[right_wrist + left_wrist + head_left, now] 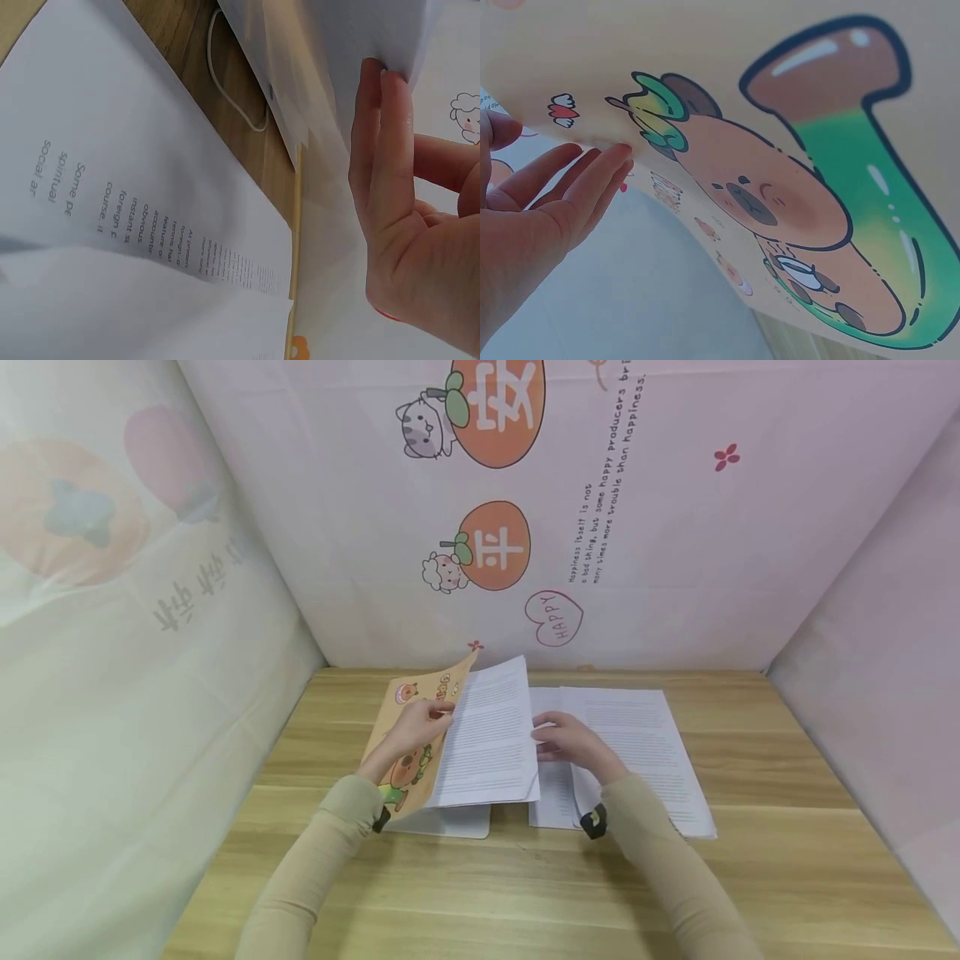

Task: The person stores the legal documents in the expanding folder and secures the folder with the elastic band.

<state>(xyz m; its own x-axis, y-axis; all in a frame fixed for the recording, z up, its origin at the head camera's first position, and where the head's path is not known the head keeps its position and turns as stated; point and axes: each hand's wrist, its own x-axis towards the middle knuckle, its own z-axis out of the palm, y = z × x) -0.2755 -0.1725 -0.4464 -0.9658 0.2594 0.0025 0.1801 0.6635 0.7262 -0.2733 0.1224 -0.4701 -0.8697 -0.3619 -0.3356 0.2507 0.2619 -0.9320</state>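
Observation:
A light orange folder [408,768] printed with cartoon capybaras stands partly open on the left of the table. My left hand [412,731] pinches the free edge of its cover, thumb to the inner side and fingers along the printed outside [562,195]. Printed sheets [487,735] lean up inside the folder, text facing me. With my right hand [570,739] I hold their right edge; in the right wrist view the fingers [386,142] press against the underside, and the thumb's contact is hidden.
More printed papers [645,743] lie overlapping on the wooden table [480,893], under and beyond my right hand. A thin white cord [214,67] loops beside the folder. Patterned cloth walls [660,593] enclose the table at the back and sides.

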